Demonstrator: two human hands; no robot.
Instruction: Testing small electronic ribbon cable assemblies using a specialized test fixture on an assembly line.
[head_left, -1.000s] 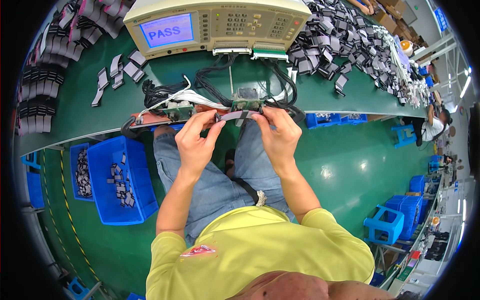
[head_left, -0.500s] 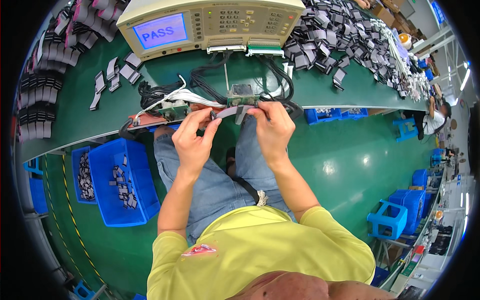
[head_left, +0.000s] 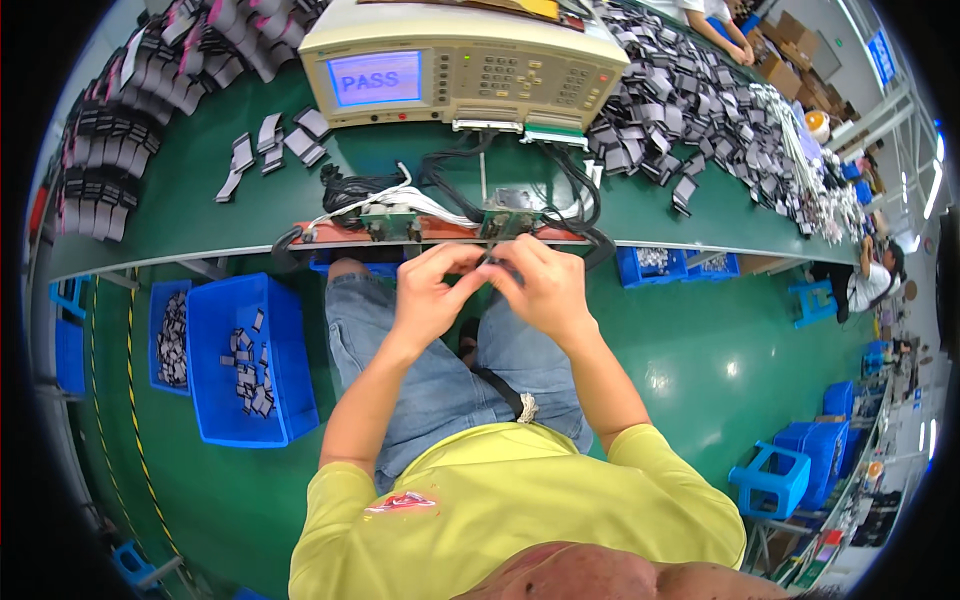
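Observation:
My left hand (head_left: 434,292) and my right hand (head_left: 545,288) meet just in front of the table edge, fingers pinched. Between the fingertips is a short grey ribbon cable (head_left: 492,262) with dark connectors; most of it is hidden by the fingers. Right behind the hands, a small green circuit board (head_left: 510,222) is mounted on an orange strip at the table edge. A second green board (head_left: 390,224) sits left of it. Black and white wires (head_left: 365,192) run from the boards. A beige tester (head_left: 470,75) with a lit screen stands behind them.
Loose ribbon cables lie in a large pile (head_left: 660,110) at right and a few (head_left: 270,143) left of the tester. Bundled cables (head_left: 100,165) fill the far left. Below stand a blue bin (head_left: 290,360) with cables and a blue stool (head_left: 770,480). Another person's hands (head_left: 742,52) are at upper right.
My hands have come together and drawn back from the board, and the ribbon cable, stretched between them before, is now mostly covered. The whole view has shifted slightly.

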